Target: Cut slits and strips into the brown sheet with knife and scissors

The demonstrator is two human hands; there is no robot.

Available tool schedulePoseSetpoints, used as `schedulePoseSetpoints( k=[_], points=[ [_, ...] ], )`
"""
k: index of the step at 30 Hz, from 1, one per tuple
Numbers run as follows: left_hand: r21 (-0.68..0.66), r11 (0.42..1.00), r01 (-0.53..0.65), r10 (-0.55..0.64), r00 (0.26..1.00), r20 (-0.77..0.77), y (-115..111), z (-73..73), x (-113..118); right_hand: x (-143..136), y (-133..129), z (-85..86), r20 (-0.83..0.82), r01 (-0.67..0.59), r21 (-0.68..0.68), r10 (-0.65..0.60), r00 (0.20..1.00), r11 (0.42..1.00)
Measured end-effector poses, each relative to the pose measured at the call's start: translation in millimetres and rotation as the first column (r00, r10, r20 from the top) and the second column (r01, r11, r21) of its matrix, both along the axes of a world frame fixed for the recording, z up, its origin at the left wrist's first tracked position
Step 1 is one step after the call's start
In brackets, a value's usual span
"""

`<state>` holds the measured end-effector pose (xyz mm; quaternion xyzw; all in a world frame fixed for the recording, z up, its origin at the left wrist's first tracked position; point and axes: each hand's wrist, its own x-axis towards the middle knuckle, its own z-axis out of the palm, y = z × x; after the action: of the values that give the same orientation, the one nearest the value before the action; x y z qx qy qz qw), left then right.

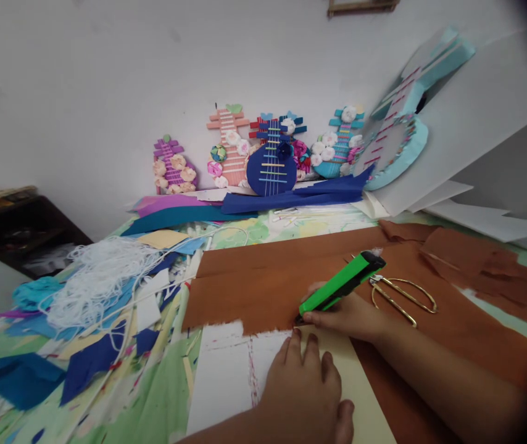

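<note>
Four fingers of the left hand (304, 388) are laid slightly spread on the white board (219, 382). In the curled fingers of the right hand (351, 316), the green utility knife (337, 287) is gripped, above the brown sheet (238, 280); on this sheet, gold-handled scissors (400, 295) are placed.
</note>
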<state>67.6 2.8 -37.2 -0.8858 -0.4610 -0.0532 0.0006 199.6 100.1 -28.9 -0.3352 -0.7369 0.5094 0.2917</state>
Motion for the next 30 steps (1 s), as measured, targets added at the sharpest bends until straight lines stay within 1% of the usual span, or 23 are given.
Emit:
schedulePoseSetpoints(
  k=[6,9,13,15,21,26,30],
  points=[
    [0.017,1.000,0.016,-0.015,1.000,-0.005,0.5,-3.1,0.1,-1.2,-0.6,-2.2,0.066,-0.035,0.033,0.033,0.997,0.999],
    [0.011,1.000,0.011,-0.011,1.000,-0.004,1.1,-1.6,-0.1,0.1,-1.1,-3.1,0.038,-0.024,0.014,0.023,0.999,1.000],
    [0.005,1.000,0.009,-0.009,1.000,-0.007,1.4,0.5,-0.6,2.3,-1.2,-1.1,-0.026,-0.002,-0.049,0.001,1.000,0.999],
    [0.003,1.000,0.011,-0.011,1.000,-0.008,1.2,0.9,-0.8,2.6,-1.1,0.7,-0.023,0.000,-0.061,-0.001,1.000,0.998],
    [0.036,0.999,0.019,-0.019,1.000,-0.007,1.9,-1.2,-0.7,1.6,-0.7,0.8,0.081,-0.053,0.038,0.049,0.996,0.998],
    [0.066,0.998,0.020,-0.019,1.000,-0.007,4.4,-7.3,-1.8,4.6,-1.7,3.0,0.030,-0.019,0.005,0.019,0.999,1.000],
    [0.055,0.998,0.035,-0.033,0.999,-0.027,5.4,-10.8,-2.8,5.5,-3.4,8.6,0.057,-0.032,0.013,0.032,0.998,0.999]
  ],
)
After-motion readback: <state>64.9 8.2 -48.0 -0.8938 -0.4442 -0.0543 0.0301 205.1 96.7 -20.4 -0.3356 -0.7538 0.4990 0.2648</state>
